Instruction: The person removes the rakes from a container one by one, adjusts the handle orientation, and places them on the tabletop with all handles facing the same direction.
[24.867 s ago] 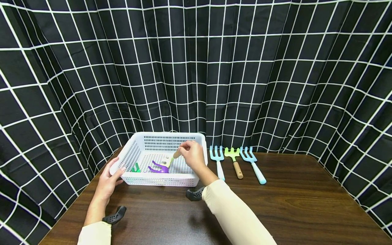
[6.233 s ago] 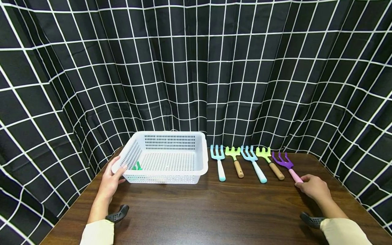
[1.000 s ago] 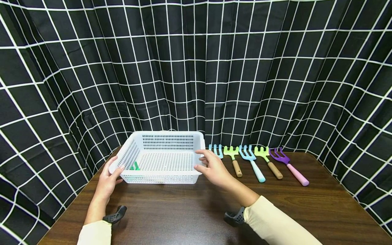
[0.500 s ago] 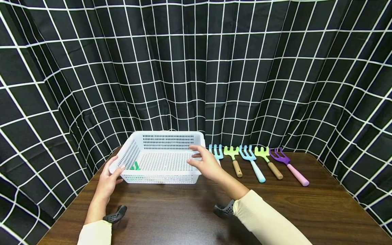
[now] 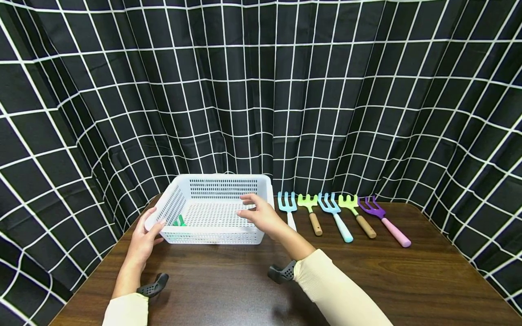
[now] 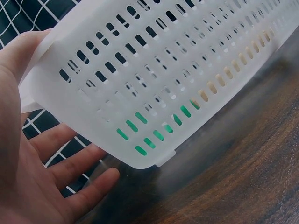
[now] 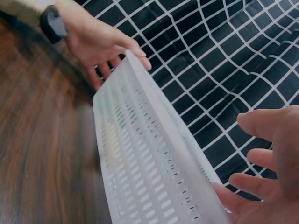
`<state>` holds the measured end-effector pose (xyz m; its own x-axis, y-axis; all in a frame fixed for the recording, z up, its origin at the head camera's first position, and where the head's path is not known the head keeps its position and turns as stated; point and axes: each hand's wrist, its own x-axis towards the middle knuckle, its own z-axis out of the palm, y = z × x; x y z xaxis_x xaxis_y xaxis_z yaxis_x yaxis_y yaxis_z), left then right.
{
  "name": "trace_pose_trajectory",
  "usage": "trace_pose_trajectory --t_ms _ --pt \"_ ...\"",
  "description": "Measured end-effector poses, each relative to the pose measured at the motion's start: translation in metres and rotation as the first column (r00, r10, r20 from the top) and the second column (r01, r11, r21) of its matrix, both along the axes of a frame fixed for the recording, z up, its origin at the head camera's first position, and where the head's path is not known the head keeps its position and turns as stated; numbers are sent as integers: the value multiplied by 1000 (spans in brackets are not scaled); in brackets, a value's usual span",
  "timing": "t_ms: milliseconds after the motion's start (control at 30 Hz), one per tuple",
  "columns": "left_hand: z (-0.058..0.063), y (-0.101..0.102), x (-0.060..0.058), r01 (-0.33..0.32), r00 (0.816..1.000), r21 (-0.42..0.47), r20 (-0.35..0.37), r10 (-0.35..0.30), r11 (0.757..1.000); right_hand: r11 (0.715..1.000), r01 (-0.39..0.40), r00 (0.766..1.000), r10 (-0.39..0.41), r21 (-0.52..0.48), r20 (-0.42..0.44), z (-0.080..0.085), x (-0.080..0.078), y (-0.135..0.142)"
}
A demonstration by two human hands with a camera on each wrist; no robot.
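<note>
A white slotted plastic basket (image 5: 216,230) stands on the table's left half. My left hand (image 5: 141,240) grips its left end, thumb over the rim and fingers on the outside. Inside, by the front left corner, lies a green hand fork (image 5: 181,221), mostly hidden by the front wall. Through the slots in the left wrist view, its green part (image 6: 186,111) and a tan length behind it show. My right hand (image 5: 263,216) hovers above the basket's right part, fingers apart and slightly bent, nothing between them.
Right of the basket, hand forks lie in a row: light blue (image 5: 287,208), green with wooden handle (image 5: 315,224), light blue (image 5: 342,227), green with wooden handle (image 5: 366,226), purple with pink handle (image 5: 395,233). A black gridded curtain (image 5: 310,90) hangs behind the table (image 5: 228,280).
Earlier, a green fork and the purple fork left the basket and joined the row's right end. Within the last second my right hand has moved left over the basket; my left hand stays put.
</note>
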<state>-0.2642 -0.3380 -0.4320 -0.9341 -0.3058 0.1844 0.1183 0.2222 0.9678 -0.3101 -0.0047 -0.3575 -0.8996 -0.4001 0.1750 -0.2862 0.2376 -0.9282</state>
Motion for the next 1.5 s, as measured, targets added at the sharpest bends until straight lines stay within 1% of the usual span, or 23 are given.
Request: trace_pose_trajectory --t_ms 167,333,500,600,767,1000,1333,1400,1500 --pt "-1 -2 0 -7 1000 7 -2 7 1000 999 -31 998 29 38 49 3 -3 -9" --pt "-2 -4 1 -8 1000 17 -9 8 1000 991 -98 992 89 94 91 4 -9 -16" --pt "-2 -4 1 -2 1000 20 -9 2 1000 977 -165 982 151 136 113 5 -17 -23" --pt "0 -3 1 -1 1000 19 -8 2 1000 966 -214 971 194 145 140 3 -22 -27" --pt "2 1 2 1 1000 7 -11 -1 1000 945 -289 945 257 150 201 -3 -30 -32" --pt "0 4 1 -1 1000 7 -8 1 1000 923 -353 909 300 152 290 -11 -40 -36" --pt "-1 1 1 0 1000 3 -1 0 1000 894 -396 892 319 212 319 -13 -44 -45" --pt "-1 0 1 0 1000 9 -2 0 1000 883 -410 890 331 229 313 -14 -45 -47" --pt "-1 0 2 0 1000 14 -7 0 1000 862 -441 885 371 251 280 -14 -45 -50"
